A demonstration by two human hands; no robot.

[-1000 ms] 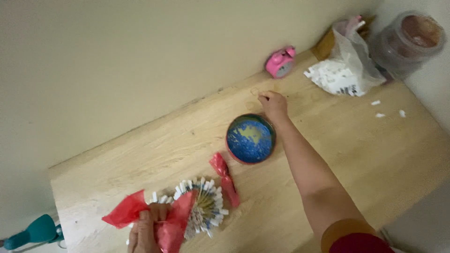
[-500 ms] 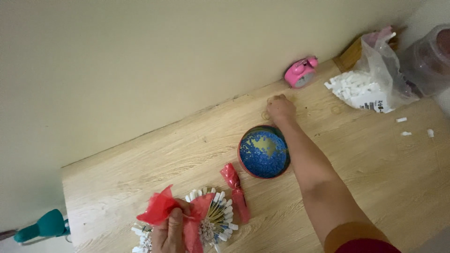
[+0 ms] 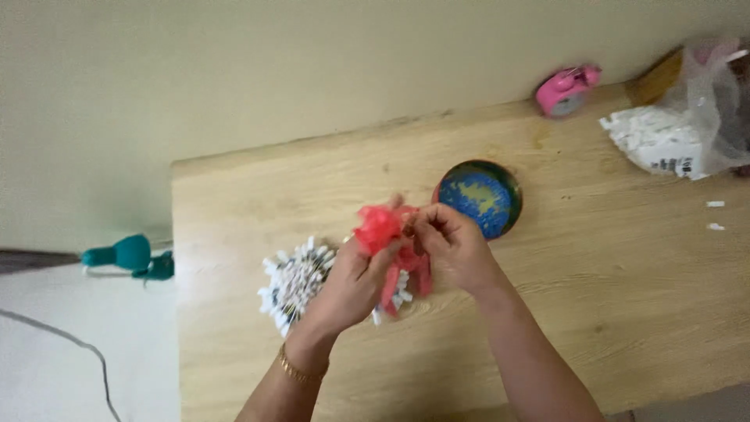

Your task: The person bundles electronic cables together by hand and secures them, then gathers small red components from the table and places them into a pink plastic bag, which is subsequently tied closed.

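Both hands work together over the wooden surface [image 3: 625, 312], just left of the round blue bowl [image 3: 478, 199], which serves as the landmark here. The left hand [image 3: 351, 285] grips a red ribbon [image 3: 379, 227] from below, its fingers closed around the gathered fabric so that a puff of it stands up above the thumb. The right hand [image 3: 453, 246] meets it from the bowl's side, fingers pinched together on the ribbon's edge near the puff; whether something small is also held between those fingertips cannot be told.

Under the hands, further left of the bowl, lies a fan of small white pieces [image 3: 293, 281], touching the ribbon, with more red showing below the hands among the white bits.

Judging by how things lie, the white fan looks largely assembled, and the ribbon is partly shaped: one puff is formed, while the lower length hangs loose and unshaped. The fastening or shaping of the ribbon on the fan seems to be midway, not finished.

Well right of the bowl sits a clear bag [image 3: 687, 117] holding more white pieces, with two loose ones [image 3: 715, 205] below it. A pink tape dispenser [image 3: 566, 87] lies above and right of the bowl, near the surface's far edge. A teal object [image 3: 125, 254] sits off the surface, far left of the bowl.
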